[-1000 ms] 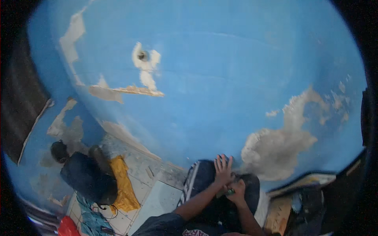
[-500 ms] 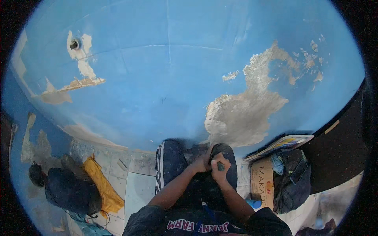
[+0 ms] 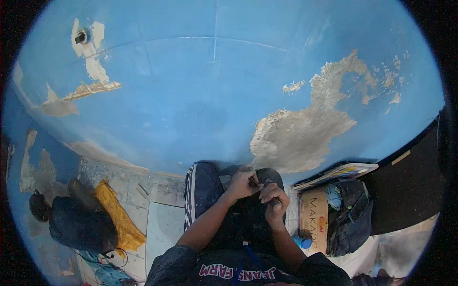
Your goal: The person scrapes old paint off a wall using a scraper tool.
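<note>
Above my lap, in front of the blue wall [image 3: 191, 86], my two hands are close together. My right hand [image 3: 275, 196] is closed around a tool with a dark handle [image 3: 275, 202]; the kind of tool cannot be made out. A thin part of it seems to point toward my left hand [image 3: 241, 185]. The fingers of my left hand are curled by that thin end, and what they hold is too small and blurred to tell. A large patch of bare grey plaster [image 3: 296, 138], with the blue paint gone, lies just ahead of my hands.
At the right stand a cardboard box [image 3: 312, 221] with dark cloth [image 3: 350, 224], a blue-capped bottle [image 3: 303, 243] and a leaning flat panel [image 3: 341, 172]. To the left lie a black bag [image 3: 81, 224], yellow cloth [image 3: 121, 214] and a pale board [image 3: 164, 229] on the tiles.
My left hand has risen and turned, its curled fingers now plainer beside the tool. My right hand has shifted slightly right and tilted the tool. The view has moved a little.
</note>
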`<action>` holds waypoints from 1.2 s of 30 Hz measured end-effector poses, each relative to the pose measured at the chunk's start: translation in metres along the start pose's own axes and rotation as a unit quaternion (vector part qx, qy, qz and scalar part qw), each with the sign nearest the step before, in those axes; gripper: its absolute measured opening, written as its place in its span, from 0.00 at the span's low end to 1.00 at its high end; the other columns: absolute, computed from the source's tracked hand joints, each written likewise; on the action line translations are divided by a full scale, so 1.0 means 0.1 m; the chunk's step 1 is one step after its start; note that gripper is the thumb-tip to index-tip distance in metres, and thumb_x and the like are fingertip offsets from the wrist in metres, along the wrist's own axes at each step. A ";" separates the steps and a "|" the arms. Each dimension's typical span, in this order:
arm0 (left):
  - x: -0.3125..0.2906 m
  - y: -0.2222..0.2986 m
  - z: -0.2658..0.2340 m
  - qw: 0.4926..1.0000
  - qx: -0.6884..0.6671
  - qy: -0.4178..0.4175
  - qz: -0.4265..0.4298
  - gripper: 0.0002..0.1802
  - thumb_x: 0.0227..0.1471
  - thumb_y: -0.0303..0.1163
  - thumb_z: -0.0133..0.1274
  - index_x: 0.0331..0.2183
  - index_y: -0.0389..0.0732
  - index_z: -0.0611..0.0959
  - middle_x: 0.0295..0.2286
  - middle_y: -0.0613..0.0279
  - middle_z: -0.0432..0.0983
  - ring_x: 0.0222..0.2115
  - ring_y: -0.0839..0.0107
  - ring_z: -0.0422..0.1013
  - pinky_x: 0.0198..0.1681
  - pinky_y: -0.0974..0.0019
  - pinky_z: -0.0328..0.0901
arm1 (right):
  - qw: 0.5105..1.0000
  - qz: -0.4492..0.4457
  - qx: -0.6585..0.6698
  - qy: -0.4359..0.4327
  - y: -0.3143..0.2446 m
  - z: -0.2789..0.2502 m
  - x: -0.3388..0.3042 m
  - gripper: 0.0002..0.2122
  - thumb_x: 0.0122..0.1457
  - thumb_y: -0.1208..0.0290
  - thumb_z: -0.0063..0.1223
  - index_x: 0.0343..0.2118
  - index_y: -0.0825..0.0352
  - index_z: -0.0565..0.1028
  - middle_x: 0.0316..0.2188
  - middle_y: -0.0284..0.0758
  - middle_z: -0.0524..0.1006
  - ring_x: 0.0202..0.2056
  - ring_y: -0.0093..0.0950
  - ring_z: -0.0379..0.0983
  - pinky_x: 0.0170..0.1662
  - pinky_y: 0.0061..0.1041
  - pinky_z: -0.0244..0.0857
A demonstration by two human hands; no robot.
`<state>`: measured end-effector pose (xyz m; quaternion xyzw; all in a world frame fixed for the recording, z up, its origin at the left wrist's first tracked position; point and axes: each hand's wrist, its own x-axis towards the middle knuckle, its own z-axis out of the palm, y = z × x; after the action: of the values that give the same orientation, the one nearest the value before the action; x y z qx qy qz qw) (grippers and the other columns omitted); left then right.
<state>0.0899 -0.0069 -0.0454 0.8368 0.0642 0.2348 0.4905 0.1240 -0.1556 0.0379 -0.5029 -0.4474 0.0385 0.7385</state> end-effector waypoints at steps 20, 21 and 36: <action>0.11 -0.03 -0.08 0.995 -0.001 0.019 -0.094 0.19 0.47 0.44 0.66 0.31 0.39 0.81 0.18 0.62 0.76 0.21 0.69 0.74 0.27 0.64 0.67 | 0.989 -0.042 0.089 0.110 -0.58 -0.09 0.75 0.26 0.68 0.62 0.41 0.10 0.59 0.55 0.08 0.29 0.58 0.14 0.23 0.52 0.36 0.31 0.59; 0.13 -0.09 -0.05 0.996 -0.003 0.018 -0.090 0.19 0.47 0.44 0.66 0.31 0.39 0.81 0.18 0.62 0.76 0.21 0.69 0.74 0.27 0.64 0.67 | 0.986 -0.099 0.077 0.111 -0.72 -0.10 0.90 0.26 0.68 0.62 0.39 0.10 0.57 0.54 0.08 0.28 0.57 0.13 0.22 0.50 0.37 0.31 0.58; 0.14 -0.17 -0.05 0.992 -0.003 0.048 -0.117 0.17 0.52 0.43 0.62 0.32 0.38 0.82 0.25 0.57 0.79 0.27 0.59 0.76 0.33 0.59 0.69 | 0.948 -0.249 0.105 0.169 -1.18 0.12 1.74 0.24 0.69 0.61 0.33 0.11 0.52 0.51 0.08 0.23 0.50 0.14 0.18 0.43 0.34 0.26 0.52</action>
<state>0.1020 0.0111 -0.0533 0.8098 0.1844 0.2162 0.5133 0.1734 -0.1170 0.2386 -0.2941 -0.4204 -0.1852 0.8381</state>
